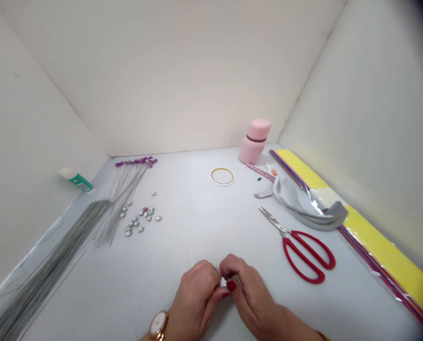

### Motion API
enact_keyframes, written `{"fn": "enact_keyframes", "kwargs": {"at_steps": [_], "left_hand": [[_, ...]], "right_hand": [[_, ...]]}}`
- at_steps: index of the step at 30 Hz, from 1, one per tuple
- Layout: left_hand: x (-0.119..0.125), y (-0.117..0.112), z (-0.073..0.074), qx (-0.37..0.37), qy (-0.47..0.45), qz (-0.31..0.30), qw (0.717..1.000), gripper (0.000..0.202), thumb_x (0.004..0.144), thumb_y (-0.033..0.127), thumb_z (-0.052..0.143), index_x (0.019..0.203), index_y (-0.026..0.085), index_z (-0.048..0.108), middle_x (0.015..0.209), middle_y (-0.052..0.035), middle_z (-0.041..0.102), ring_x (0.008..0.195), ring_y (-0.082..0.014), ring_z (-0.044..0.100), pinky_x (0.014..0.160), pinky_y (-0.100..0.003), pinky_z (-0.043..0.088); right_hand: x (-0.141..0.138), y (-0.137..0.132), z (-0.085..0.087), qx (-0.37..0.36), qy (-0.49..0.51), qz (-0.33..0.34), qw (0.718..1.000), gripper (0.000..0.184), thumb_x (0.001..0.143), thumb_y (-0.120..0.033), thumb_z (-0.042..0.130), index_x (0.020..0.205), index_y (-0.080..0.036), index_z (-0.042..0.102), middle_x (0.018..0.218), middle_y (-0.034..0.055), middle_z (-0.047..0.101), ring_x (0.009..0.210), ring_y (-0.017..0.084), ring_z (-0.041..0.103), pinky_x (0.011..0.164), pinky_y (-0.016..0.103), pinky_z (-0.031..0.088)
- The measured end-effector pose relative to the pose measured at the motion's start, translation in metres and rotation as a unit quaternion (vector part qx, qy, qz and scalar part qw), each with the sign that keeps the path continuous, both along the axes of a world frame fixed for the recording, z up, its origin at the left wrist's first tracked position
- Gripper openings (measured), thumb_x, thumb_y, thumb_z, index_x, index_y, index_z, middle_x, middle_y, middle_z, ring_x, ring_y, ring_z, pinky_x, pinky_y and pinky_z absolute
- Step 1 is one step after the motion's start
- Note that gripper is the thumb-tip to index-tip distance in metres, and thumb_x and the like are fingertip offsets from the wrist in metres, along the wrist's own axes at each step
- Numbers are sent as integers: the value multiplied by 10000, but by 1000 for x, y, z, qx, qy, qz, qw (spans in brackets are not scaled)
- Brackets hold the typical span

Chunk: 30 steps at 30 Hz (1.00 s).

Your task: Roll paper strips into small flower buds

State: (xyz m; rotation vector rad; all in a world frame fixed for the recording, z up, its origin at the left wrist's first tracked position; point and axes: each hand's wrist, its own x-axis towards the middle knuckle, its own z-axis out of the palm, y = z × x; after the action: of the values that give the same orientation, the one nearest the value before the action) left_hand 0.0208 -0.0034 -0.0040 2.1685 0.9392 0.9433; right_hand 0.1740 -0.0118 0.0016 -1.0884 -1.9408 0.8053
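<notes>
My left hand point(199, 294) and my right hand point(250, 292) meet low in the middle of the view, fingertips pinched together. Between the thumbs and fingers shows a bit of a small silvery paper piece point(223, 282); most of it is hidden, so I cannot tell its full shape. Both hands appear to grip it just above the table point(183, 237). To their left lie several small silver paper stars point(135, 221), one with a reddish spot. Red-handled scissors point(296, 246) rest to the right, blades partly crossed and pointing up and left.
Grey paper strips point(304, 213) curl beyond the scissors, beside packed coloured strips point(367, 241). A pink flask point(255, 142) and a tape ring point(222, 176) stand farther back. Leftward are thin wires point(62, 251), purple-tipped stems point(136, 162) and a green-white tube point(77, 180). Walls enclose three sides.
</notes>
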Motion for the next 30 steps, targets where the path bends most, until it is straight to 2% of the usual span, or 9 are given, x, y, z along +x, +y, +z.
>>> {"fn": "enact_keyframes", "kwargs": {"at_steps": [2, 8, 18, 22, 25, 27, 30], "left_hand": [[0, 0, 0, -1, -4, -3, 1000, 264, 915, 309, 269, 704, 202, 385, 605, 3, 447, 555, -136, 401, 510, -236, 321], [-1, 1, 3, -13, 2, -32, 999, 296, 909, 356, 266, 674, 206, 366, 598, 9, 427, 549, -135, 389, 505, -238, 309], [2, 0, 14, -53, -52, -47, 996, 277, 910, 306, 265, 659, 212, 339, 585, 23, 385, 532, -123, 377, 488, -221, 325], [2, -1, 13, -79, -60, -47, 994, 273, 908, 291, 274, 652, 210, 324, 585, 30, 363, 529, -116, 364, 494, -218, 326], [2, -1, 10, -103, -67, -35, 992, 278, 903, 287, 292, 640, 207, 330, 582, 32, 360, 536, -114, 368, 507, -218, 329], [2, -1, 10, -137, -78, -19, 987, 259, 896, 312, 316, 669, 205, 377, 595, 27, 389, 545, -115, 390, 518, -219, 347], [1, -2, 13, -200, -125, -25, 971, 249, 905, 328, 291, 777, 194, 457, 657, -3, 494, 610, -127, 482, 580, -232, 401]], "right_hand": [[1, 0, 1, -10, -3, 10, 1000, 105, 839, -160, 300, 819, -225, 379, 644, -22, 445, 538, 126, 425, 511, 233, 351], [2, 0, 2, 45, 9, 51, 998, 133, 824, -112, 307, 779, -224, 364, 664, -18, 436, 565, 120, 416, 529, 222, 345], [5, -4, 9, -13, 41, 72, 996, 155, 859, -147, 301, 746, -229, 369, 656, -15, 438, 575, 122, 423, 551, 215, 369], [4, -4, 8, -34, 45, 69, 996, 167, 867, -156, 307, 729, -227, 367, 652, -24, 414, 576, 117, 406, 556, 211, 360], [2, -3, 5, -77, 77, 58, 992, 195, 889, -224, 302, 707, -218, 371, 636, -27, 387, 558, 116, 382, 535, 221, 344], [1, -3, 4, -131, 116, 42, 984, 222, 902, -291, 298, 714, -211, 384, 625, -31, 370, 541, 114, 357, 519, 227, 332], [-2, -2, 3, -230, 201, 30, 952, 248, 911, -368, 289, 764, -200, 400, 607, -37, 377, 543, 111, 366, 525, 232, 333]]}}
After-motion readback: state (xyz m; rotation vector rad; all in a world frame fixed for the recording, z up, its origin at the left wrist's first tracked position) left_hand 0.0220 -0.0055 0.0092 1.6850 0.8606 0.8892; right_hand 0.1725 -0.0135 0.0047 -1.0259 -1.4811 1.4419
